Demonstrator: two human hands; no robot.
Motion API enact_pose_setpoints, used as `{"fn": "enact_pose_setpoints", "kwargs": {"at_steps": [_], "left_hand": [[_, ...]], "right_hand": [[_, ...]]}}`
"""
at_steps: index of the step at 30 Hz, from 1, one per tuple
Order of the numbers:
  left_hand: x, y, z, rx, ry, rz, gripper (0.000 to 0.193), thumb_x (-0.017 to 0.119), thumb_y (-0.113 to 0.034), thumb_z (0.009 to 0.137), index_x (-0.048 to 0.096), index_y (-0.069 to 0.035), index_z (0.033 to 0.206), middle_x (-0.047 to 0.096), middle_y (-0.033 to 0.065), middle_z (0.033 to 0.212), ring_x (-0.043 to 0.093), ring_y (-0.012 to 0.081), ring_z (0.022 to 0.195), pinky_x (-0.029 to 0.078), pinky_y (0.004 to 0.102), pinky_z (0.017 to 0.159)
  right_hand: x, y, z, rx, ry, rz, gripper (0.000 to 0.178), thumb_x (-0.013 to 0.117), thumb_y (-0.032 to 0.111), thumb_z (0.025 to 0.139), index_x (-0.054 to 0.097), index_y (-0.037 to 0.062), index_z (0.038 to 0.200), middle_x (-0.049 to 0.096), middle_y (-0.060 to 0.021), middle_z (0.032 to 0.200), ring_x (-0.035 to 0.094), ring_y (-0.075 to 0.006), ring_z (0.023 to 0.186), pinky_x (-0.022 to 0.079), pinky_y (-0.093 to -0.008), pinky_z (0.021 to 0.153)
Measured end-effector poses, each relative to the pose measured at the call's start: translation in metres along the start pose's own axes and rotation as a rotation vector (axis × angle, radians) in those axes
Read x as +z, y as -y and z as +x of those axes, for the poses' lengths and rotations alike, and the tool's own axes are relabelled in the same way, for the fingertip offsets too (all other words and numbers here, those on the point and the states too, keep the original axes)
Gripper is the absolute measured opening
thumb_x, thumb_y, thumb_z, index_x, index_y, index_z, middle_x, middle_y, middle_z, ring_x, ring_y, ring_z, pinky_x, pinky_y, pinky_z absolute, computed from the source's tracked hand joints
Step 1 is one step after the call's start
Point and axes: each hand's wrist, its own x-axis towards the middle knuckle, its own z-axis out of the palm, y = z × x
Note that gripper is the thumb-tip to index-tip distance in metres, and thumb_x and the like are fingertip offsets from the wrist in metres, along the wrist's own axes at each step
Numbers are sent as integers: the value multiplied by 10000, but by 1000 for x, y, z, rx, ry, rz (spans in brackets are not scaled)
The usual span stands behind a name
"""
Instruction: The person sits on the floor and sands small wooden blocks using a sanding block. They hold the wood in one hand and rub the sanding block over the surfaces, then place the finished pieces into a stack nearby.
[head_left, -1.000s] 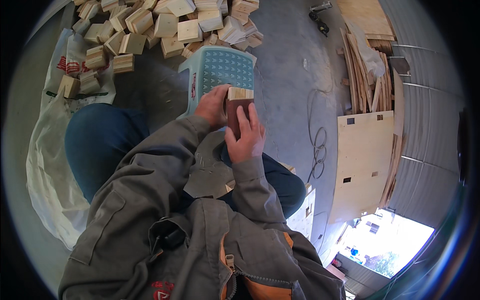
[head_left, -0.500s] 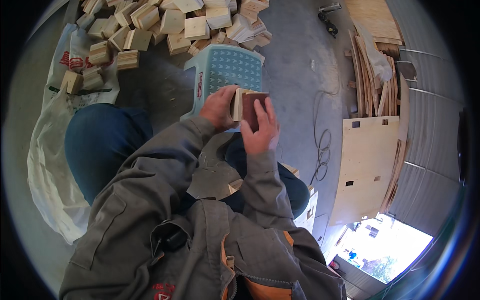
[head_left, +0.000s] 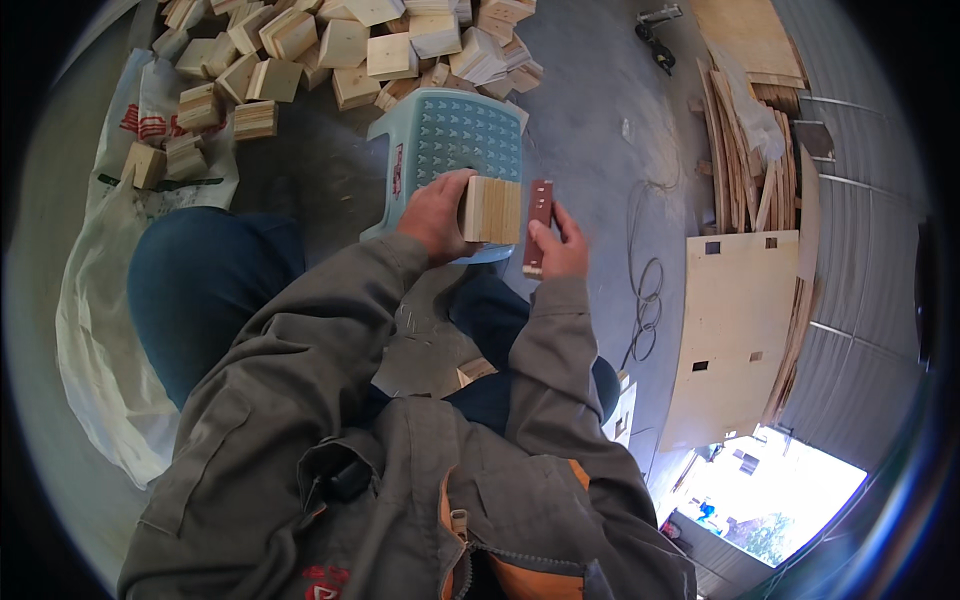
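Observation:
My left hand (head_left: 437, 217) grips a layered wooden block (head_left: 493, 211) by its left side, over the near part of a light blue plastic stool (head_left: 462, 135). The block's striped edge layers face up. To its right, my right hand (head_left: 562, 245) is closed on a reddish-brown sanding block (head_left: 538, 228), turned on edge, with staples or small pale marks along its narrow side. A small gap separates the sanding block from the wooden block. The fingers of my left hand are partly hidden behind the wood.
A heap of similar wooden blocks (head_left: 345, 45) lies beyond the stool. A white woven sack (head_left: 100, 300) spreads at the left, with a few blocks on it. At the right are a cable (head_left: 647, 305), a plywood panel (head_left: 735, 330) and stacked wood strips (head_left: 745, 150).
My right hand has moved the sanding block off the wooden block to the right and turned it on edge. My left hand keeps its hold in nearly the same place.

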Motion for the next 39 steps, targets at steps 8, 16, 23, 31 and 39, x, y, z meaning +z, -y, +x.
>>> {"fn": "enact_pose_setpoints", "kwargs": {"at_steps": [8,16,23,31,39], "left_hand": [[7,-7,5,-59,41,10,1135,1024,-233,595,436,-100,1557,464,216,1542,535,410,1403,474,455,1188],[-6,-17,3,60,-3,140,1115,1014,-195,618,435,-150,1570,347,192,1646,456,421,1483,458,472,1205],[-21,-30,-10,115,91,111,1046,988,-216,689,421,-132,1564,296,214,1687,385,438,1535,441,471,1217],[-15,-12,-11,-73,-34,-58,1150,996,-244,685,337,-62,1610,364,260,1608,438,411,1485,410,447,1236],[-13,-12,-4,-110,-12,-201,1358,1034,-171,597,216,-25,1672,478,241,1526,515,374,1424,431,431,1214]], "right_hand": [[-27,-70,-49,78,23,172,690,818,121,920,546,-56,1528,632,-188,1494,654,-223,1290,541,-350,1067],[-17,-63,-54,-4,39,55,679,848,201,877,624,5,1487,697,-182,1400,690,-248,1237,562,-372,1039],[-12,-45,-67,-30,11,-74,672,844,230,860,647,17,1465,702,-190,1397,682,-269,1268,541,-383,1076],[-6,-53,-69,-31,49,-108,678,842,268,850,656,34,1458,704,-193,1393,678,-292,1290,524,-392,1104],[-11,-73,-65,8,-10,67,677,839,230,873,624,13,1478,717,-175,1361,704,-245,1203,565,-375,1029]]}}
